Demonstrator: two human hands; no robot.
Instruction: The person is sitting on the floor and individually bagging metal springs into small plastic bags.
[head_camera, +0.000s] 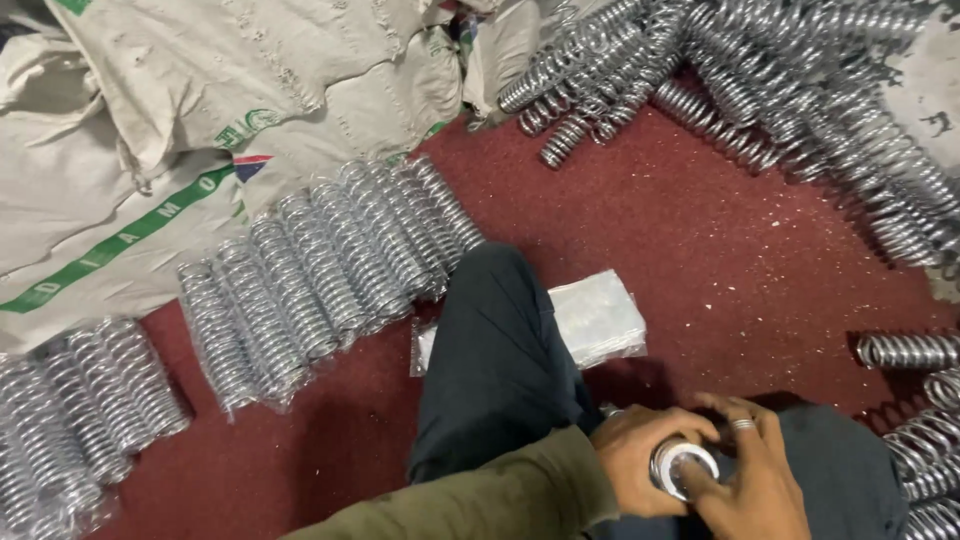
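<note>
So the person is sitting on the dark red carpeted floor (680, 230) with one knee in dark trousers (500, 350) pushed forward, and that knee is the easiest landmark here. Just right of the knee and nearer the camera, both hands meet around the end of a shiny chrome coil spring (682, 462), seen end-on so only its round mouth shows. The left hand (640, 455), coming out of an olive green sleeve (490, 500), is curled round the spring from the side, fingers wrapped and closed on it. The right hand (755, 470), with a silver ring on one finger, lies over the top with fingers half spread and a fingertip pressing into the open end, so it's more a steadying touch than a full clamp. Judging from that, the sensible way to handle it is to keep the left hand as the firm anchor and let the right do the fine work at the mouth, since polished coils look slippery. Just beyond the knee sits a flat stack of clear plastic sleeves (600, 315). Left of the knee lies a row of bagged chrome springs (320, 270) side by side, with white woven sacks (150, 150) behind them. Far right of the knee, a loose heap of unwrapped chrome springs (800, 90) sprawls.
</note>
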